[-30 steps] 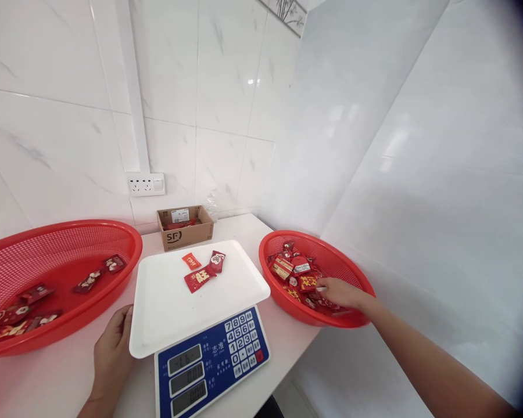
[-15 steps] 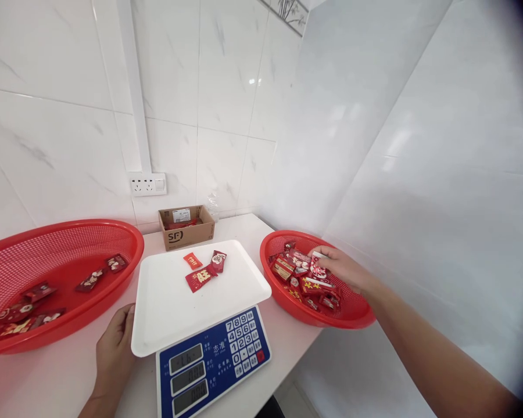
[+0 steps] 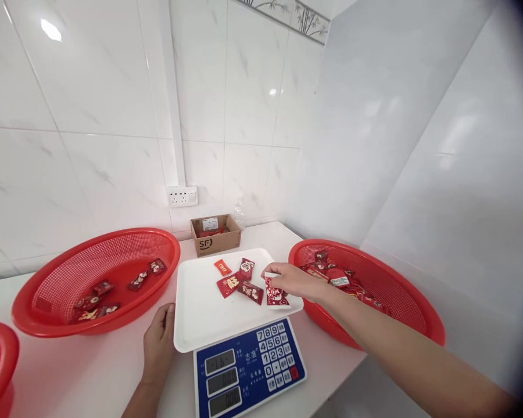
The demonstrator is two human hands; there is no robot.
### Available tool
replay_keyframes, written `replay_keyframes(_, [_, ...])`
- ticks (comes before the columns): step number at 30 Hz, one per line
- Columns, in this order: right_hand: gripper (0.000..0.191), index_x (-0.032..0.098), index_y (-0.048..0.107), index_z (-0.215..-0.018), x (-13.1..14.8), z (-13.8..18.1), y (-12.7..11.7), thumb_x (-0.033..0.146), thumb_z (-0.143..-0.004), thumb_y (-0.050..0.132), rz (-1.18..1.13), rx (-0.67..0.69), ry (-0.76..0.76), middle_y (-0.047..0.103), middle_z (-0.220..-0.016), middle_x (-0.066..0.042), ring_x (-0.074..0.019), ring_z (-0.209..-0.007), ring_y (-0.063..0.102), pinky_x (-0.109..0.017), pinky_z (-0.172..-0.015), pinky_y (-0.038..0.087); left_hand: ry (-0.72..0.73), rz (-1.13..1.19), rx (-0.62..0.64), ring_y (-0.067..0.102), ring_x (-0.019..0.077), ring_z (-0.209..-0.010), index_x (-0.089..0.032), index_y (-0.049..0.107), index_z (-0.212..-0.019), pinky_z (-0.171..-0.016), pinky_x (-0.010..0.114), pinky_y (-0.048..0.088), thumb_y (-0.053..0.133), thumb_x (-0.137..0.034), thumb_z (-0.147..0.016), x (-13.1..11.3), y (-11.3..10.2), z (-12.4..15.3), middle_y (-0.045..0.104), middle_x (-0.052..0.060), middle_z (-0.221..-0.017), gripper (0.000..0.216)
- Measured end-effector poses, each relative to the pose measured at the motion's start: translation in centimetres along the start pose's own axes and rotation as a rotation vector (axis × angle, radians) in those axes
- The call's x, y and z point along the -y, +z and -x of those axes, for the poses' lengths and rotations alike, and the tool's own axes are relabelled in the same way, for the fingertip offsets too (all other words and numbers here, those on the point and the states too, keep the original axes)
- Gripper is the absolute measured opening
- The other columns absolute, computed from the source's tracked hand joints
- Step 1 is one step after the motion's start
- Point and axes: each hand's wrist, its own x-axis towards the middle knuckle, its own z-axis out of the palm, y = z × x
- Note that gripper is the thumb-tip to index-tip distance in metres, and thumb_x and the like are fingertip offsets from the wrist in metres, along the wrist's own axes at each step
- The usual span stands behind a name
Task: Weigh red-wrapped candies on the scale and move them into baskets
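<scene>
My right hand (image 3: 294, 281) pinches a red and white snack packet (image 3: 275, 291) by its upper edge, over the right side of the white scale tray (image 3: 204, 328). Several wrapped snacks lie in the middle of the tray: a small orange-red packet (image 3: 222, 267), a dark red packet with a white round print (image 3: 246, 267), a red packet with gold characters (image 3: 229, 284) and a dark red packet (image 3: 250, 292). At the tray's left edge, my left hand (image 3: 159, 337) has its fingers curled against the rim; the fingertips are partly hidden.
A red basket (image 3: 412, 290) of mixed packets stands right, behind my forearm. Another red basket (image 3: 113, 235), with several packets, stands left; a third basket (image 3: 2, 342) is cut off. An open cardboard box (image 3: 220, 242) stands behind the tray. The blue scale panel (image 3: 250, 371) faces me.
My right hand has moved left from the right basket to the tray, carrying the red and white packet. One more dark red packet lies on the tray. My left hand stays at the rim; the view shifted left.
</scene>
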Motion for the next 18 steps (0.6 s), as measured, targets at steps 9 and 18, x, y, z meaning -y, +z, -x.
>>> replay_keyframes(9, [0.039, 0.018, 0.049, -0.119, -0.1, -1.2, -0.8, 0.018, -0.080, 0.046, 0.153, -0.087, -0.084, 0.062, -0.111, -0.007, -0.0168, -0.097, 0.061, -0.030, -0.082, 0.049, -0.018, 0.033, 0.008, 0.061, 0.0228, -0.077, -0.019, 0.060, -0.086, -0.060, 0.029, 0.047, 0.044, -0.060, -0.075, -0.2, 0.1, 0.0, 0.067, 0.005, -0.086, 0.045])
replay_keyframes(18, [0.048, 0.017, 0.050, -0.126, -1.6, -0.8, 1.0, 0.021, -0.079, 0.050, 0.425, -0.073, -0.211, 0.042, -0.139, -0.011, -0.0224, -0.126, 0.040, -0.036, -0.105, 0.030, -0.014, 0.019, 0.029, 0.061, 0.0227, -0.082, -0.020, 0.059, -0.090, -0.065, 0.029, 0.048, 0.042, -0.058, -0.077, 0.1, 0.1, 0.0, 0.067, 0.005, -0.090, 0.044])
